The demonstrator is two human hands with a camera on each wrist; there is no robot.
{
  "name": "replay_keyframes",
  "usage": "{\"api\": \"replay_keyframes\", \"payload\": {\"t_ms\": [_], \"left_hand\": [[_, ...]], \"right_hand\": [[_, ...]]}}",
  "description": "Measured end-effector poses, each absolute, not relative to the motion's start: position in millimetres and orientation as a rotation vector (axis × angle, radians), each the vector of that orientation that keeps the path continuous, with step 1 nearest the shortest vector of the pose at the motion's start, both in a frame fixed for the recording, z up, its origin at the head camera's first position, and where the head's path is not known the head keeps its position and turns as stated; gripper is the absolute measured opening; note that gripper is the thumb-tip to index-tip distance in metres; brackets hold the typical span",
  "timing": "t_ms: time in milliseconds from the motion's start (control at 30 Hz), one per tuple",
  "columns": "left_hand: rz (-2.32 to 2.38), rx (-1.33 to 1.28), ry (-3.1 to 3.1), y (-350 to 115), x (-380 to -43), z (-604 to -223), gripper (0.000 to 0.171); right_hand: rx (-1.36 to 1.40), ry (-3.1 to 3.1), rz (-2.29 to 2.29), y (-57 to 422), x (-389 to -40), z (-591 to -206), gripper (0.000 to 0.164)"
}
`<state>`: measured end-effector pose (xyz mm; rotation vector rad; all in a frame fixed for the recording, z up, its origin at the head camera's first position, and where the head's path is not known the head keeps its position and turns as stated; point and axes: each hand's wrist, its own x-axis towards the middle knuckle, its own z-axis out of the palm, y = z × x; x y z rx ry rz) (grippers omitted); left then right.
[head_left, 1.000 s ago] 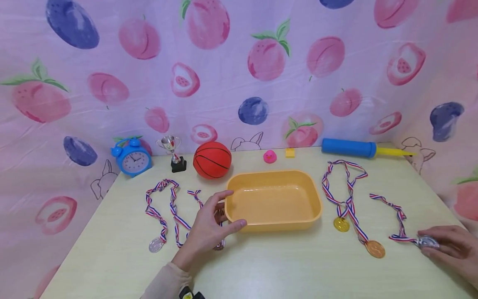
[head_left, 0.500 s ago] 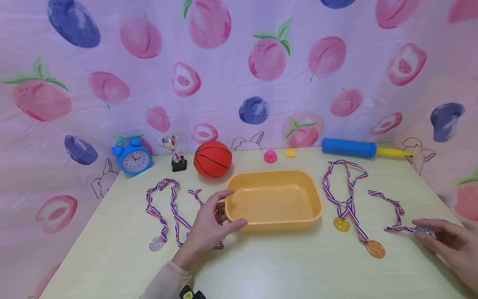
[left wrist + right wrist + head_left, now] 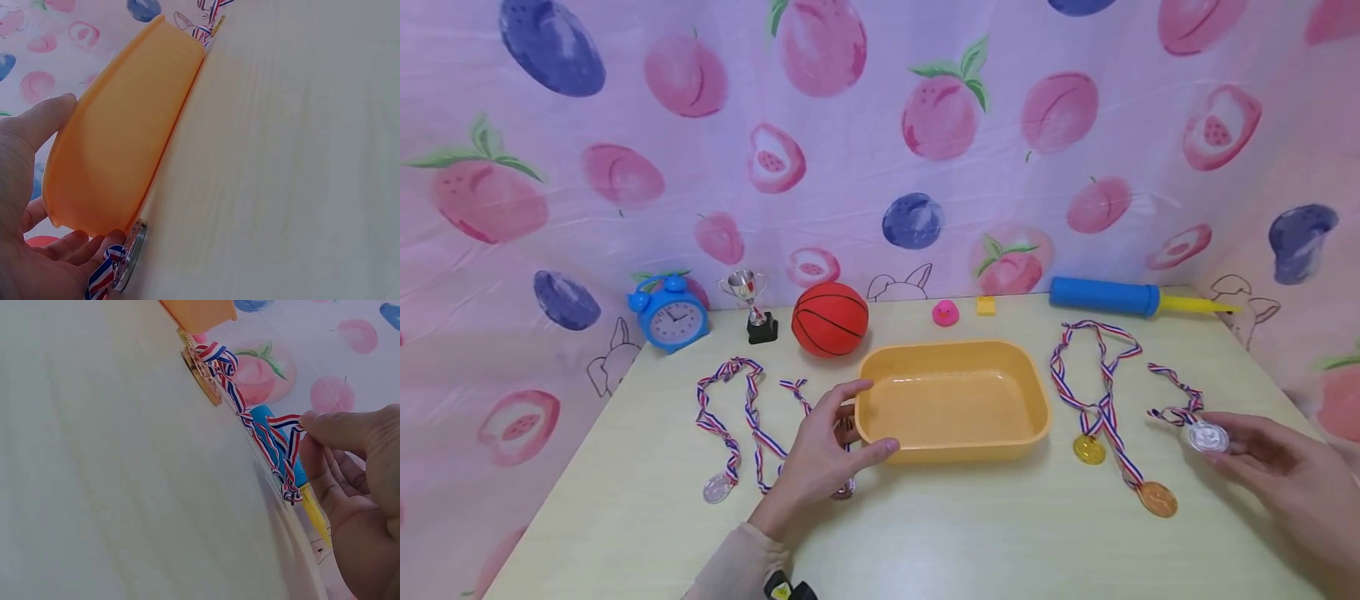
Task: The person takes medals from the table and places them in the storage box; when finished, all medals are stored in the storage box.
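My left hand (image 3: 820,458) grips the left end of a yellow-orange plastic tray (image 3: 955,455), thumb at the near rim and fingers round the corner. Under that hand, a silver-coloured medal (image 3: 846,488) with a striped ribbon lies partly hidden. In the left wrist view this medal (image 3: 133,255) stands beside the fingertips. On the right, my right hand (image 3: 1277,467) pinches a silver medal (image 3: 1207,437) by its edge. Its red, white and blue ribbon (image 3: 1189,393) trails behind; the right wrist view shows the ribbon (image 3: 287,422) at the thumb and fingertips.
A gold medal (image 3: 1089,449) and a bronze medal (image 3: 1158,499) lie right of the tray, another silver medal (image 3: 717,488) at left. Along the back stand a clock (image 3: 675,322), trophy (image 3: 760,317), basketball (image 3: 831,320), pink duck (image 3: 945,313), yellow block (image 3: 986,306) and blue pump (image 3: 1103,297).
My right hand has raised the silver medal and moved it left and away from me, drawing the ribbon along. The left hand and the tray have stayed in place.
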<state>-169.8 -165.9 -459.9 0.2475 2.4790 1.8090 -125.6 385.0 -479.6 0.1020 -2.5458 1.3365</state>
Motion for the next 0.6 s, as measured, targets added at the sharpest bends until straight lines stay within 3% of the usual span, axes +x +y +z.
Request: {"api": "replay_keyframes", "payload": {"t_ms": [600], "left_hand": [[1.816, 0.262, 2.458, -168, -170, -461, 0.087]], "right_hand": [[0.309, -2.338, 1.677, 365, -156, -453, 0.053]]}}
